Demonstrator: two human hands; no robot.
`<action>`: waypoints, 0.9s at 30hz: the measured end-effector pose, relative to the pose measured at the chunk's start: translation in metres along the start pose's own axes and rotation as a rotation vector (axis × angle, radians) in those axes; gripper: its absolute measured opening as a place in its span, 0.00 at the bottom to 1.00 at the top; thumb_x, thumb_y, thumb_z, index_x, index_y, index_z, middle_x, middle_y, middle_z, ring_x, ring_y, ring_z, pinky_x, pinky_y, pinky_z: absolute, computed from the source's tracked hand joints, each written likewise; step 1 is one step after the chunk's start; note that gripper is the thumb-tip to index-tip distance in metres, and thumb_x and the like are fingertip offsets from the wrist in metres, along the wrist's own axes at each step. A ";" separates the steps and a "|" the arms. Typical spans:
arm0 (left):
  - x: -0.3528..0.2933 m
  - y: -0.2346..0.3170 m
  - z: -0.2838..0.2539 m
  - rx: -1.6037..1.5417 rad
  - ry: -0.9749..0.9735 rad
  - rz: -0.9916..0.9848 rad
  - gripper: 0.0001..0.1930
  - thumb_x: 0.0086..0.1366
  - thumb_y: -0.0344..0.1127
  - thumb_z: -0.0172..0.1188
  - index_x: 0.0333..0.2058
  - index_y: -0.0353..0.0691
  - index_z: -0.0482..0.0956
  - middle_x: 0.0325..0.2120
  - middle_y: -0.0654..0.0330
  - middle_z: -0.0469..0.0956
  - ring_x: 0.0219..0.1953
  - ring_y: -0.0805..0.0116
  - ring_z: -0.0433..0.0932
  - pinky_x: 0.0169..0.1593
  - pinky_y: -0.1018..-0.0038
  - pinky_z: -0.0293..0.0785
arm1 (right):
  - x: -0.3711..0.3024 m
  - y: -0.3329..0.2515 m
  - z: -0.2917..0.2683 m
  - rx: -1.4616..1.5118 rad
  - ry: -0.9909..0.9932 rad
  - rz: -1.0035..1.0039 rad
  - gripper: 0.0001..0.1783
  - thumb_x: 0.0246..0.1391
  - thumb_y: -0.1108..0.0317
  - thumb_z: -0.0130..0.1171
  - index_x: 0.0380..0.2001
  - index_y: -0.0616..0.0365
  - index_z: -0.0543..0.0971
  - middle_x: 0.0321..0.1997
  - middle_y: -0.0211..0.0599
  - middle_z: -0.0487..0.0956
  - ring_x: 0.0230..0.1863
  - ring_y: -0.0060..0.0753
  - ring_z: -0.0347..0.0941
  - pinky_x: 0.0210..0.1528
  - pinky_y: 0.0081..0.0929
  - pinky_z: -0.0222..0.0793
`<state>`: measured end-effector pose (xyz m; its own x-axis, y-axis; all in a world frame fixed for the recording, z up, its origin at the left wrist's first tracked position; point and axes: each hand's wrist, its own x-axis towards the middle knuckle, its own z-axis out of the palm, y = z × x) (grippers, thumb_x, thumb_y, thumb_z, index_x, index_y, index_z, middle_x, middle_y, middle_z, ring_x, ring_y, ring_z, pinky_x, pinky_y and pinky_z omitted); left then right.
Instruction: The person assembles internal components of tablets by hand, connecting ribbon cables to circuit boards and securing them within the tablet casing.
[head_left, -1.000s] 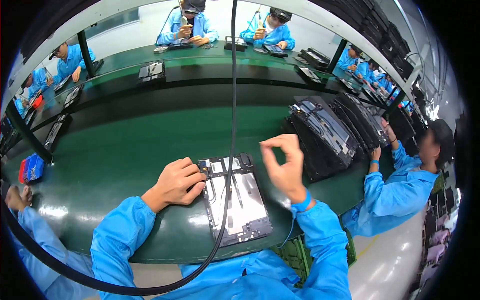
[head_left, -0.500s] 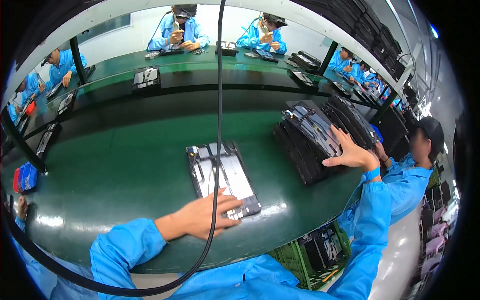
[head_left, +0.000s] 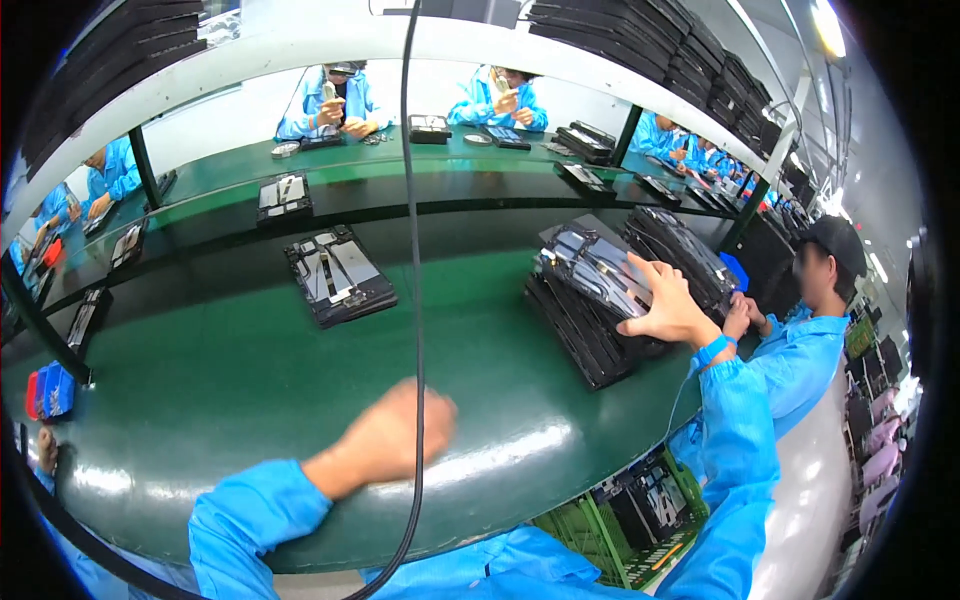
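An opened tablet (head_left: 340, 274) with bare inner parts lies tilted on the green table (head_left: 250, 400), left of the middle. My left hand (head_left: 395, 432) is above the table nearer to me, apart from that tablet; motion blurs its fingers. On the right is a stack of dark tablet housings (head_left: 590, 340), with another opened tablet (head_left: 597, 268) on top. Over the near right edge of this top tablet is my right hand (head_left: 672, 305), thumb and fingers spread wide. Whether its fingertips touch the tablet I cannot tell. A black cable (head_left: 415, 250) hangs in front of the view.
Behind my stack stands a second tablet pile (head_left: 685, 255), beside a co-worker (head_left: 800, 350) on the right. A green crate (head_left: 625, 550) with tablets sits below the table edge. Red and blue bins (head_left: 52, 390) stand at the left. A shelf (head_left: 400, 215) runs across the back.
The tablet that lay under my left hand is now farther back and left, turned, with the hand off it. My right hand stays spread over the stack. The view has shifted slightly.
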<state>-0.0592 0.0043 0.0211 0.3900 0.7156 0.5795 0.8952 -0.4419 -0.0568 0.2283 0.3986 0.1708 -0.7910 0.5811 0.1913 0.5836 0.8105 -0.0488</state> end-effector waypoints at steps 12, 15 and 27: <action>0.120 0.070 -0.178 -1.649 0.014 -0.349 0.43 0.85 0.64 0.40 0.71 0.24 0.74 0.67 0.39 0.79 0.70 0.42 0.77 0.75 0.52 0.69 | -0.029 -0.159 0.032 0.137 0.266 -0.549 0.72 0.22 0.37 0.83 0.79 0.41 0.71 0.79 0.76 0.58 0.77 0.82 0.57 0.78 0.75 0.51; 0.113 0.063 -0.167 -1.684 0.136 -0.285 0.43 0.85 0.64 0.40 0.71 0.24 0.74 0.67 0.39 0.80 0.70 0.42 0.77 0.75 0.52 0.69 | -0.042 -0.188 0.060 0.157 0.215 -0.537 0.74 0.26 0.38 0.84 0.80 0.51 0.67 0.79 0.73 0.58 0.74 0.81 0.57 0.76 0.73 0.52; 0.068 0.004 -0.157 -1.561 0.560 -0.382 0.42 0.85 0.64 0.39 0.70 0.24 0.75 0.66 0.38 0.80 0.70 0.41 0.77 0.74 0.51 0.70 | -0.021 -0.210 0.109 0.377 -0.102 -0.503 0.78 0.30 0.38 0.87 0.83 0.61 0.61 0.72 0.62 0.64 0.72 0.66 0.60 0.74 0.61 0.55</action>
<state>-0.0629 -0.0339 0.1880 -0.2048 0.7858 0.5835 -0.2679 -0.6184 0.7388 0.1025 0.2239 0.0699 -0.9761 0.1112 0.1870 0.0460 0.9455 -0.3223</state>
